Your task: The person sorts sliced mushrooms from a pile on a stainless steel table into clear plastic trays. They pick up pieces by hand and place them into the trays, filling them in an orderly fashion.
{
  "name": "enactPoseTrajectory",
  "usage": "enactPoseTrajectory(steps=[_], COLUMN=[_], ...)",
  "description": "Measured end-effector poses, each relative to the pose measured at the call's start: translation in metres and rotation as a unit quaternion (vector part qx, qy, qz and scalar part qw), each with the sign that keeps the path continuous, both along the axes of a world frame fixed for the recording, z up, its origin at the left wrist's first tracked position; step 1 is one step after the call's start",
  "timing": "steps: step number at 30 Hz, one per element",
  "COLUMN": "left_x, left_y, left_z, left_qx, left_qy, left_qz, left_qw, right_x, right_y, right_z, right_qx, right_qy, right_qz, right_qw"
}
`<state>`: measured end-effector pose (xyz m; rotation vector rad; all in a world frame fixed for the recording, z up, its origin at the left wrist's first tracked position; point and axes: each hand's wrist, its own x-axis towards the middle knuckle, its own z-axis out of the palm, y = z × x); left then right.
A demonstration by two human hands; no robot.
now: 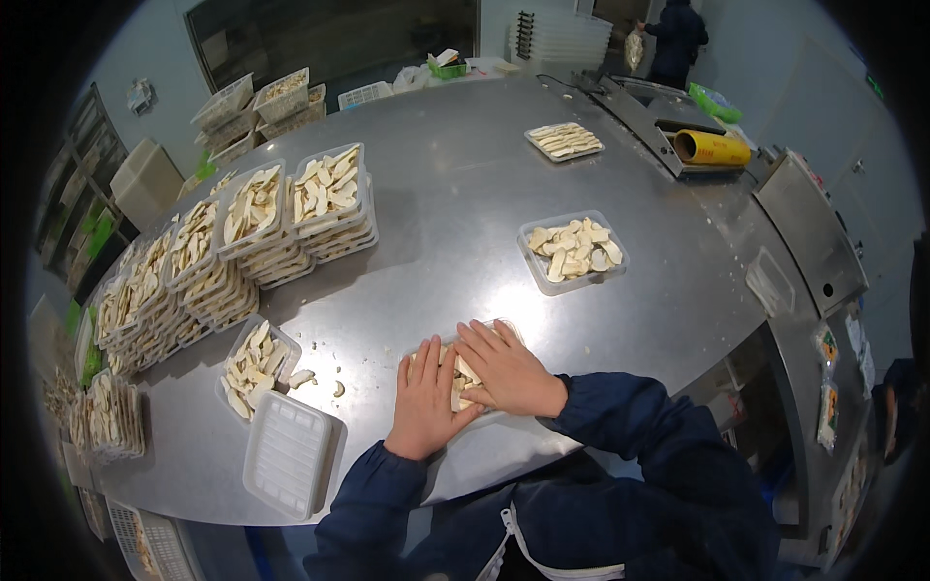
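Observation:
My left hand (427, 396) and my right hand (506, 369) lie flat, palms down, on a clear plastic tray (501, 323) of dried mushroom slices (463, 379). Their fingers are extended, the thumbs close together, and most of the tray is hidden beneath them. To the left, another tray of loose slices (253, 369) is partly covered by an upside-down stack of white trays (287, 454). A few crumbs and small slices (301, 378) lie between it and my left hand. Beyond my right hand stands a filled tray (574, 250) of slices.
Stacked filled trays (327, 185) line the left of the steel table (436, 210). A tray of neatly lined slices (564, 140) sits farther back. At right, a yellow film roll (712, 148) rests on a wrapping machine (632, 120). A person (676, 43) stands behind, holding a bag.

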<state>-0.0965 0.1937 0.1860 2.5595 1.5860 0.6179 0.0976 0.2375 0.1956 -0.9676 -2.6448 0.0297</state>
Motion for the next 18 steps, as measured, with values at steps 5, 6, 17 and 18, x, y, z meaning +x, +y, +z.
enactPoseTrajectory(steps=[5, 6, 17, 18], left_x=[-0.005, -0.004, -0.018, -0.016], left_y=[-0.003, -0.001, 0.012, 0.013], left_z=[-0.001, -0.001, 0.011, 0.015], left_qx=[-0.003, -0.007, -0.056, -0.060], left_qy=[0.009, 0.010, -0.186, -0.250], left_qz=[0.001, -0.002, -0.018, -0.015], left_qw=[1.000, 1.000, 0.981, 0.966], right_x=[-0.004, -0.004, 0.008, 0.011], right_y=[-0.002, -0.001, 0.022, 0.024], right_z=[-0.006, -0.007, -0.011, -0.005], right_qx=[-0.020, -0.022, -0.007, -0.010], right_qy=[-0.006, 0.003, 0.188, 0.212], right_qz=[-0.004, -0.005, -0.019, -0.024], right_qw=[1.000, 1.000, 0.982, 0.977])
